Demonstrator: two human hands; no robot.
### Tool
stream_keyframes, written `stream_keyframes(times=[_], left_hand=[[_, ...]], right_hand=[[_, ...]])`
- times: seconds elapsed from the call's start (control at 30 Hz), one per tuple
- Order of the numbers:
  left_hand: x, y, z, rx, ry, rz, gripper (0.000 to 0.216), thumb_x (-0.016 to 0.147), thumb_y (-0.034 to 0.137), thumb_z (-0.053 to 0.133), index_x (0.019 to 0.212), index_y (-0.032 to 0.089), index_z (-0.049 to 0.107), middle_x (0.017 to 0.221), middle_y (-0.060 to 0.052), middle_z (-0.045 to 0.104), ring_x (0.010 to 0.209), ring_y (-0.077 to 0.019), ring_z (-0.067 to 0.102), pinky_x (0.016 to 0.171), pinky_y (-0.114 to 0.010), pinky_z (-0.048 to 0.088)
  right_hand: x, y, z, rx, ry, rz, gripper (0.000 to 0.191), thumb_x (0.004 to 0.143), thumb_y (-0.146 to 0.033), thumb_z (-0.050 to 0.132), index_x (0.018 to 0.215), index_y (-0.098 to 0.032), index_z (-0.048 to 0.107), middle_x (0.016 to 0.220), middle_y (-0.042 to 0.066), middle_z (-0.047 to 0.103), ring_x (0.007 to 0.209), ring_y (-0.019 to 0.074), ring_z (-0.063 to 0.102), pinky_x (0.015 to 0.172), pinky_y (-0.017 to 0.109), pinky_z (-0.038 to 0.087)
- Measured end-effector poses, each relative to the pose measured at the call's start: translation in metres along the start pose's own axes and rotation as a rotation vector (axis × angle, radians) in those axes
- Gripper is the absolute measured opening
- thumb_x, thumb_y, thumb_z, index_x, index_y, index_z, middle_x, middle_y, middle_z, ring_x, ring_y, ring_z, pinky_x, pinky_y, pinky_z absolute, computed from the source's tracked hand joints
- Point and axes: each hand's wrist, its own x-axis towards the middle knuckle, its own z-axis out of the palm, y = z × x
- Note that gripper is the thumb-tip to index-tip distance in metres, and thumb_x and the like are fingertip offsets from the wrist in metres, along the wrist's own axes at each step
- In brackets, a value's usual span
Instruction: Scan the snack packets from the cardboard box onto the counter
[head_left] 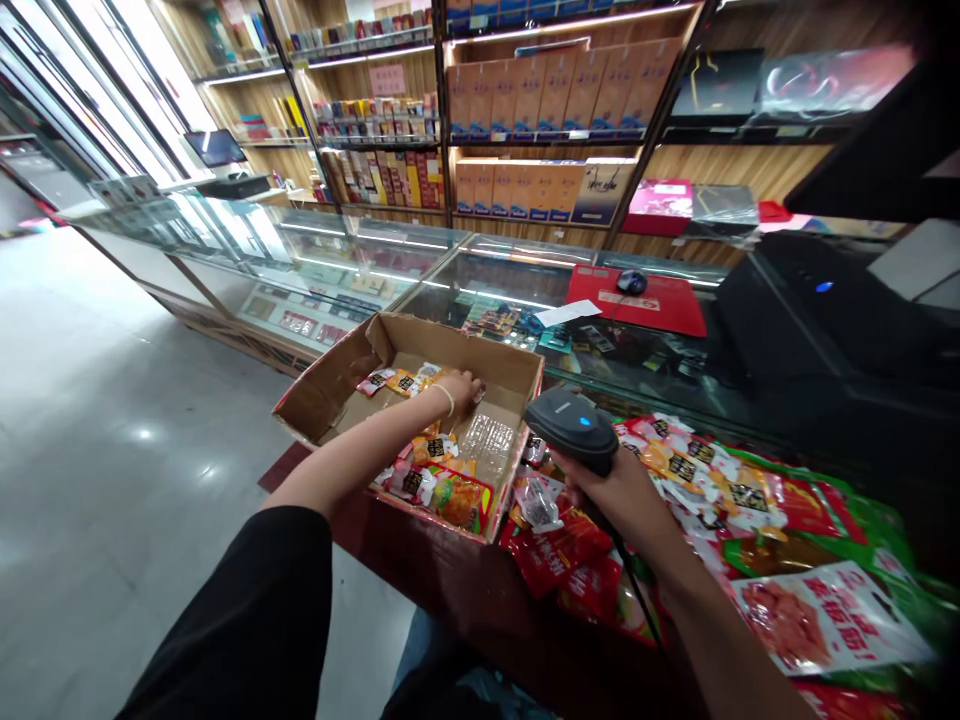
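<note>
My right hand (pixel 615 492) is wrapped round the handle of a black barcode scanner (pixel 574 425) with a blue light on top; its cord hangs down below. My left hand (pixel 461 388) reaches into a shallow open cardboard box (pixel 495 360), near its far right side. The fingers there are curled, and what they grip is too small to make out. Small orange-and-white snack packets (pixel 405 382) lie along the far side of the box. More packets lie at the near side, with a larger red-and-green snack bag (pixel 459 500) among them.
Snack packets (pixel 682 465) and a white bag (pixel 832 615) are heaped on the right, with red packets (pixel 555 550) beside the box. Behind stands a glass counter (pixel 435 270) with a red mat (pixel 660 305) and a mouse (pixel 631 282). Dark equipment (pixel 825 330) stands at right.
</note>
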Motion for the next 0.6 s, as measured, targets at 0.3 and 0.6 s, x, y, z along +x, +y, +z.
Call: stream_keyframes(times=[0.3,0.6], left_hand=[[-0.029,-0.007,-0.043,-0.163,0.172,-0.093,0.020,0.087,0.030,0.056,0.091,0.014,0.068,0.085,-0.011,0.070,0.081,-0.0230,0.066,0.070,-0.028,0.046],[-0.119,0.048,-0.069,-1.573,0.655,-0.162,0.034,0.071,0.041,0.077,0.088,0.014,0.066,0.081,-0.002,0.069,0.069,-0.0129,0.063,0.068,-0.025,0.052]], right_hand=[[-0.016,0.000,-0.006,0.037,0.033,0.006,0.042,0.076,-0.060,0.067,0.075,-0.019,0.063,0.049,0.001,0.060,0.044,0.0169,0.055,0.048,0.029,0.043],[-0.031,-0.010,-0.001,0.059,0.065,-0.007,0.040,0.075,-0.059,0.067,0.076,-0.019,0.061,0.049,0.000,0.059,0.042,0.0143,0.049,0.045,0.028,0.039]])
